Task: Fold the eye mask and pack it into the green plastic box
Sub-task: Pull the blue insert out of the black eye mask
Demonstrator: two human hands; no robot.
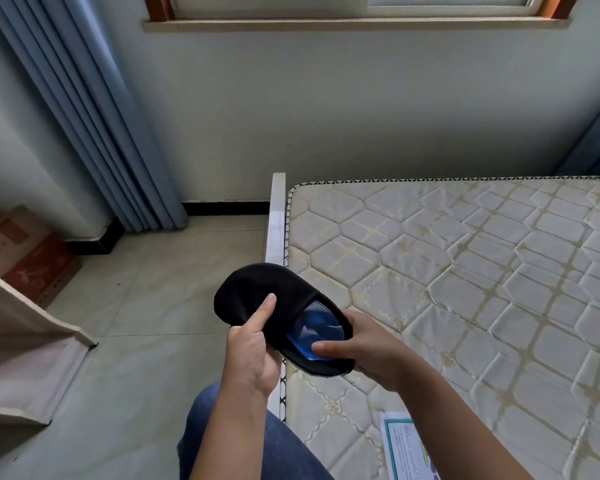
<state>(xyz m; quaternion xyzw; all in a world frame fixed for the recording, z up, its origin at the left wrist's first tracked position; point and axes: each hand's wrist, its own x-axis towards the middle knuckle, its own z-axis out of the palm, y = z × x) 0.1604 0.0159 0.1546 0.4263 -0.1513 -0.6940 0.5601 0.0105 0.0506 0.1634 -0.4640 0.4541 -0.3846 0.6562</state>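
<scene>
Fingers (264,308) of left hand (252,353) and right hand (371,351) are gripping soft black oval eye mask (253,285), glossy blue lining showing; quilted mattress (465,271) lying right, leaflet (400,445) below.

Broad room over the quilted mattress (465,271), from left edge to far edge. Flat printed leaflet (404,445) at the near edge. Raised white bed rail (278,220) along the left edge; above it, eye mask (257,289) gripped by left hand (253,355) and right hand (368,348). Beyond, open tiled floor (153,306), hemmed by blue curtain (94,133), cardboard box (25,251), beige fabric panel (21,358) and a denim-clad knee (250,445).
</scene>
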